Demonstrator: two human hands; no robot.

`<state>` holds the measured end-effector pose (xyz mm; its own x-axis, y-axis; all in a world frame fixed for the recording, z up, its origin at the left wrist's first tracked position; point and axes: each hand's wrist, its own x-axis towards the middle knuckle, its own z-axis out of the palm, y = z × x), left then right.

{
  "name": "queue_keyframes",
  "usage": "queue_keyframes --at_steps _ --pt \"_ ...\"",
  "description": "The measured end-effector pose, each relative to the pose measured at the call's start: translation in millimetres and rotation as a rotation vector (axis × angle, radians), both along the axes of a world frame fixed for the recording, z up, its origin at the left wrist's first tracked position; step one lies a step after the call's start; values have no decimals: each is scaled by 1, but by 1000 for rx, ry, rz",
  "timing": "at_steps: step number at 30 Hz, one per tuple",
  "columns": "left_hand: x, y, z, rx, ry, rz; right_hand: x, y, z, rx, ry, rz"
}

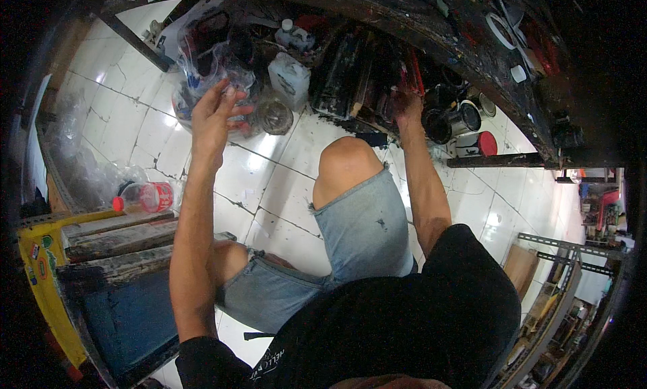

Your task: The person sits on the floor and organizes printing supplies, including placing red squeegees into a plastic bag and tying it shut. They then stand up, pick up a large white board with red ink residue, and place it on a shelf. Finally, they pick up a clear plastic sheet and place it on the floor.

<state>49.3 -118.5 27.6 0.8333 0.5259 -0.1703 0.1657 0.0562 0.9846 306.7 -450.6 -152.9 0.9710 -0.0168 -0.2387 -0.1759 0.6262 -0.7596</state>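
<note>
My left hand is raised at a clear plastic bag under the dark workbench. Its fingers are spread, and some overlap the bag; whether they touch it I cannot tell. Beside it stand a clear round jar and a translucent white jerrycan. My right hand reaches into the shadow under the bench, at the near end of a red-edged frame. Its fingers are dark and hard to make out, so their grip on the frame does not show. Dark, stained frames lean to its left.
The paint-stained workbench hangs over the reach area. Dark cans and a red-lidded container stand at right. Ink-stained screen frames lean at lower left, near a red-labelled plastic bottle. White floor tiles lie below.
</note>
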Motion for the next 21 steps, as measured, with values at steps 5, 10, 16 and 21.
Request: queue_keyframes --at_steps 5,10,16,21 --pt "-5 7 2 -21 -20 30 21 20 36 143 -128 135" --pt "-5 11 1 -8 -22 35 19 9 26 -19 18 -52" --pt "-7 12 2 -19 -1 47 -18 18 33 208 199 -210" --pt "-2 11 0 -12 -17 29 -24 15 -14 -171 -308 -364"
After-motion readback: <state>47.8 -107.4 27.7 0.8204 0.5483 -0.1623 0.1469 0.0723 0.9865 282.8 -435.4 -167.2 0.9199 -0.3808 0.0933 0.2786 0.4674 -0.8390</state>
